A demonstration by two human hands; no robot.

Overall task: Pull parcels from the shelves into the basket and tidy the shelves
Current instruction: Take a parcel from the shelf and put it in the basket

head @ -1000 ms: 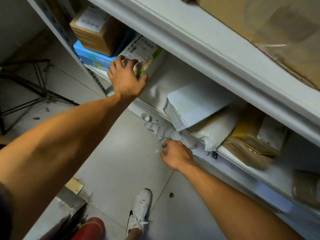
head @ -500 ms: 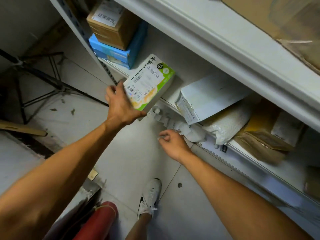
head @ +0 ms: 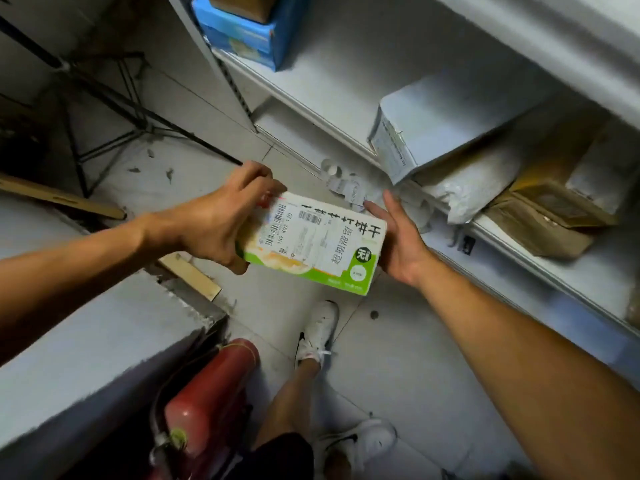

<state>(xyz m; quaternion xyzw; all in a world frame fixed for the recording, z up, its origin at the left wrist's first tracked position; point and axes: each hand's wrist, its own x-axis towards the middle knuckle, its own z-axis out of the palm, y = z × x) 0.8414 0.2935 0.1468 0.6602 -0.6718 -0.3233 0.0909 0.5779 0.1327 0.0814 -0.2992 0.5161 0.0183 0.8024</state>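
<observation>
the green-and-white carton (head: 313, 242), with a barcode label stuck across its top face, sits in mid-frame, off the shelf and in the air above the tiled floor (head: 398, 372). the left hand (head: 221, 223) grips its left end, fingers curled over the top edge and thumb underneath. the right hand (head: 398, 237) lies against the carton's right end with palm up and fingers fairly straight, supporting it, not wrapped round it.

no basket shows anywhere in the frame, so where this carton goes next cannot be seen; judging by that, the pull is done for this one parcel and the drop is still to come.

plenty looks left. on the lower shelf (head: 329, 81) a blue box (head: 242, 34) stands in the upper left with a brown one on top, partly cut off. to the right, a grey mailer bag (head: 433, 123) leans over a white padded bag (head: 474, 188), with a brown paper envelope (head: 547, 216) beside them, all heaped untidily. crumpled paper scraps (head: 343, 183) lie on the floor at the shelf edge. a red fire extinguisher (head: 207, 400) sits at the bottom of the frame.
</observation>
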